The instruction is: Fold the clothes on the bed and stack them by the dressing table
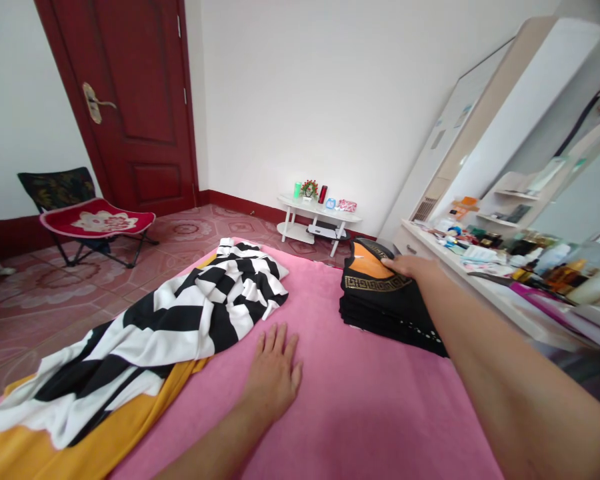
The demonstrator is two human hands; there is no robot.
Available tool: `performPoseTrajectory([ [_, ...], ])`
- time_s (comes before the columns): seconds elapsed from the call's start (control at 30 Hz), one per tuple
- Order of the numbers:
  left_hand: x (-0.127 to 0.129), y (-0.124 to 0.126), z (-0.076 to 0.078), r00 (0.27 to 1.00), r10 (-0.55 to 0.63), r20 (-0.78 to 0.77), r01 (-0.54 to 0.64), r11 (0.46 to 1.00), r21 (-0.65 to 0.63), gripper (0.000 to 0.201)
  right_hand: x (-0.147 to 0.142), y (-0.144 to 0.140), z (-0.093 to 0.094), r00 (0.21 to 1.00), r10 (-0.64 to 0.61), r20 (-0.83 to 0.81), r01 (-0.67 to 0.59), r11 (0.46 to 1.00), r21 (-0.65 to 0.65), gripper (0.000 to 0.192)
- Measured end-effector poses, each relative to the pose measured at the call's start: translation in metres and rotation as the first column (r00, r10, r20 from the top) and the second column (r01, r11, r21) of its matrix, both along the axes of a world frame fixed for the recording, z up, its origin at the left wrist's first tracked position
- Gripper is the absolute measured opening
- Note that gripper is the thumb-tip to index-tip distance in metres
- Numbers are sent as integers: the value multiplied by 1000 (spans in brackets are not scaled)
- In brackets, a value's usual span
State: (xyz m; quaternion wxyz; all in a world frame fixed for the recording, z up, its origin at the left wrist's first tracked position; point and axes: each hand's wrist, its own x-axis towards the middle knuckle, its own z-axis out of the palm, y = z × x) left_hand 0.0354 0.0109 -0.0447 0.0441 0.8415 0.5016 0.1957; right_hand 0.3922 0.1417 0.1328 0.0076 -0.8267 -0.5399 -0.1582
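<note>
My left hand [273, 373] lies flat on the pink bed cover [330, 413], its fingers stretched out and nothing under them but the cover. To its left is a rumpled black-and-white garment [190, 320], spread over a mustard-yellow cloth [130, 427]. My right hand [407, 265] rests on top of a stack of folded black clothes [380, 310] at the far right of the cover. Its thumb is stretched out over the top garment, which shows an orange patch and a gold key-pattern band; the other fingers are partly hidden.
A white dresser [485, 287] crowded with bottles stands along the right side. Beyond the bed is a small white table [320, 210] with a flowerpot and small items. A red folding chair [97, 219] stands at the left, before a dark red door [140, 100].
</note>
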Motion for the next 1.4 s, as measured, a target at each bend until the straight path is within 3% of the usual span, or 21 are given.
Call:
performPoseTrajectory([
  [0.07,0,0,0,1000,-1,3,1,1000,-5,54,-16,17,11,1000,-5,23,2,992,123,71],
  [0.13,-1,0,1,1000,-1,9,1,1000,-10,54,-38,27,1,999,36,23,-40,977,210,73],
  [0.17,-1,0,1,1000,0,12,0,1000,-12,54,-48,29,-12,997,73,-1,-72,981,179,72],
  [0.27,-3,0,1,1000,0,16,0,1000,-14,54,-71,35,-52,984,141,-105,-153,981,-115,69],
  [0.33,-3,1,1,1000,-6,15,6,1000,-19,55,-75,42,-62,977,169,-128,-194,955,-222,68],
  [0.43,-3,1,1,1000,-6,16,7,1000,-25,54,-66,49,-47,968,193,-158,-224,951,-214,65],
  [0.53,-2,2,-1,1000,0,15,0,1000,-28,54,-47,39,-34,976,182,-116,-195,975,-107,61],
  [0.63,-2,2,-3,1000,0,18,0,1000,-19,55,-31,14,-43,989,106,-100,-111,992,-52,63],
  [0.7,-2,2,-4,1000,0,20,0,1000,-14,55,-30,-2,-51,988,67,-139,-81,992,-101,64],
  [0.73,-2,2,-3,1000,3,20,-2,1000,-14,55,-35,-9,-54,985,57,-160,-77,989,-123,65],
  [0.8,-3,1,-2,1000,11,21,-10,1000,-16,55,-54,-25,-56,979,73,-193,-82,996,-38,65],
  [0.87,-4,-1,1,1000,16,21,-16,1000,-14,55,-86,-51,-62,961,181,-212,-142,972,187,62],
  [0.9,-4,-1,1,1000,16,22,-16,1000,-12,55,-105,-70,-69,938,272,-214,-199,930,309,60],
  [0.97,-4,-3,2,1000,14,21,-14,1000,-4,56,-143,-116,-95,844,472,-253,-366,854,370,59],
  [1.03,-4,-3,1,1000,15,18,-15,1000,8,55,-173,-165,-129,746,576,-333,-484,813,323,60],
  [1.07,-4,-3,1,1000,19,14,-19,1000,13,55,-185,-186,-146,730,563,-387,-495,826,270,60],
  [1.17,-4,-4,1,999,44,-8,-43,999,23,54,-206,-228,-176,836,358,-415,-377,926,39,56],
  [1.27,-3,-6,1,998,51,-36,-50,998,27,54,-214,-238,-176,901,259,-348,-299,952,-64,54],
  [1.4,-2,-14,1,994,79,-76,-80,997,-7,55,-217,-239,-169,919,223,-324,-254,966,-56,53],
])
